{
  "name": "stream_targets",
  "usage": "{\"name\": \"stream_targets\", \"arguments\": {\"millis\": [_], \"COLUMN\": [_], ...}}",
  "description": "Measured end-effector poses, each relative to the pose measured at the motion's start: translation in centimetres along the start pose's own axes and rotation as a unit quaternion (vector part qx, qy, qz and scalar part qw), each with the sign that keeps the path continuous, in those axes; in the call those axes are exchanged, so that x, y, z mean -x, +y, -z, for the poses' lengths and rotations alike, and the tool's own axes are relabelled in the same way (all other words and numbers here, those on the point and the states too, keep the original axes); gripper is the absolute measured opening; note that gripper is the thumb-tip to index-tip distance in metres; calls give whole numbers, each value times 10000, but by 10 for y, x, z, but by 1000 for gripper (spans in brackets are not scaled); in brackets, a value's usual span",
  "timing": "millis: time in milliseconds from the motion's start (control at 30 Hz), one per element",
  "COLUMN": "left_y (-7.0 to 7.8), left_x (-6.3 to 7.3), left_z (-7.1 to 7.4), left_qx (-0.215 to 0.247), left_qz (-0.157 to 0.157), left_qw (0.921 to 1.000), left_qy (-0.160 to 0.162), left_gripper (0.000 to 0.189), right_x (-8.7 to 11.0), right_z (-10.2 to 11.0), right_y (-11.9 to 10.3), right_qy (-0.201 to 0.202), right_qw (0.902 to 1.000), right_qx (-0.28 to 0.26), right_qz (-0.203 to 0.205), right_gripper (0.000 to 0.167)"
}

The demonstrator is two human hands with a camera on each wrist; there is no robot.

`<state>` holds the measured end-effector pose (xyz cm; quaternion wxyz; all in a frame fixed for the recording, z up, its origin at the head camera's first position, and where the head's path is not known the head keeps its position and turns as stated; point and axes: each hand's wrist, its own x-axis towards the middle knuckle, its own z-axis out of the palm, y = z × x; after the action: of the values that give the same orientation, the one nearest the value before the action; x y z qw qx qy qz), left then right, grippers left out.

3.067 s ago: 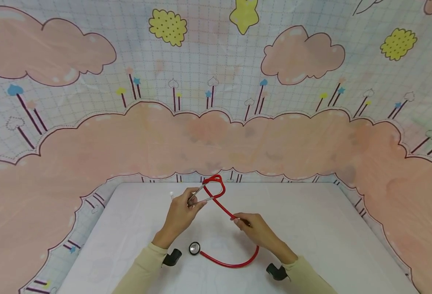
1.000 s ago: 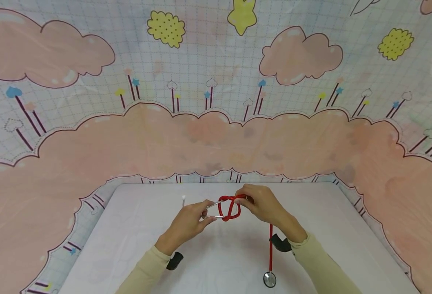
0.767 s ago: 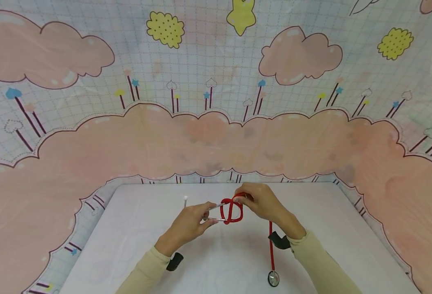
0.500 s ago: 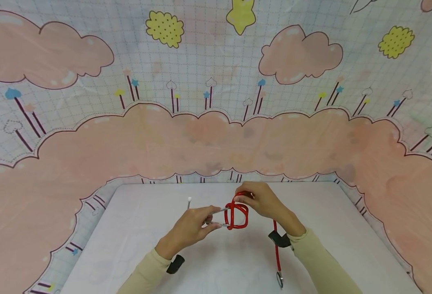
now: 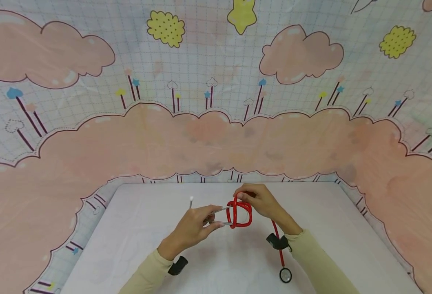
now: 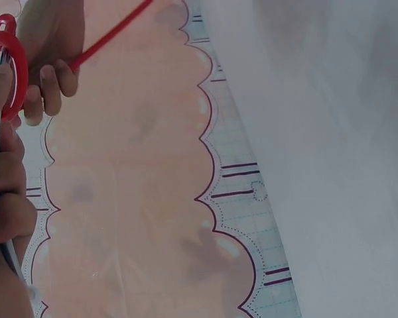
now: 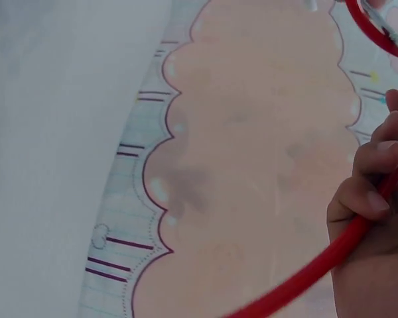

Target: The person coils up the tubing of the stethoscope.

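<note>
Both hands hold a stethoscope with red tubing (image 5: 249, 216) above the white table. My left hand (image 5: 193, 224) grips its metal ear tubes (image 5: 219, 221), and a white eartip (image 5: 191, 199) pokes up behind that hand. Past the fingertips, the red tubing is coiled in loops around the metal arms. My right hand (image 5: 258, 200) pinches the tubing at the top of the coil; in the right wrist view the fingers curl round the red tube (image 7: 305, 275). Below the right wrist hangs the rest of the tube, with the round chest piece (image 5: 285, 275) at its end.
The white table (image 5: 135, 212) lies beneath the hands, its far edge against a cartoon-printed cloth (image 5: 201, 139). A black wrist camera (image 5: 178, 266) is worn on the left wrist, another black camera (image 5: 277, 241) on the right.
The chest piece, on the table earlier, now hangs at the right. The right hand has moved up and wrapped tubing round the ear tubes. Lately the coil has shifted slightly right.
</note>
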<state>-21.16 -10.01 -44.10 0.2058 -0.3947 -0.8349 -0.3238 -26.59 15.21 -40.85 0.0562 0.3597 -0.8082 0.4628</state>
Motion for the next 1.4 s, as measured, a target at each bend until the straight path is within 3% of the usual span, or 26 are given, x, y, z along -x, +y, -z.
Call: {"name": "stream_targets", "arguments": {"millis": [333, 567, 800, 1000, 1400], "left_y": [5, -3, -6, -12, -20], "left_x": [-3, -7, -8, -8, -6], "left_z": [0, 2, 6, 6, 5], "left_qx": [169, 220, 498, 581, 223], "left_qz": [147, -34, 362, 563, 1108], "left_qw": [9994, 9968, 9899, 9827, 9759], "left_qy": [270, 762, 1277, 1667, 1867], "left_gripper": [43, 43, 42, 42, 41], "right_x": [2, 5, 12, 20, 35], "right_z": [-13, -24, -33, -43, -56], "right_y": [13, 19, 22, 21, 7], "right_qy": [22, 361, 258, 10, -59], "right_qw": [9947, 9912, 9815, 9864, 9914], "right_qx": [-870, -859, -1258, -892, -375], "right_qz": [-545, -938, -1422, -1378, -1256], "right_gripper": [21, 19, 24, 23, 32]}}
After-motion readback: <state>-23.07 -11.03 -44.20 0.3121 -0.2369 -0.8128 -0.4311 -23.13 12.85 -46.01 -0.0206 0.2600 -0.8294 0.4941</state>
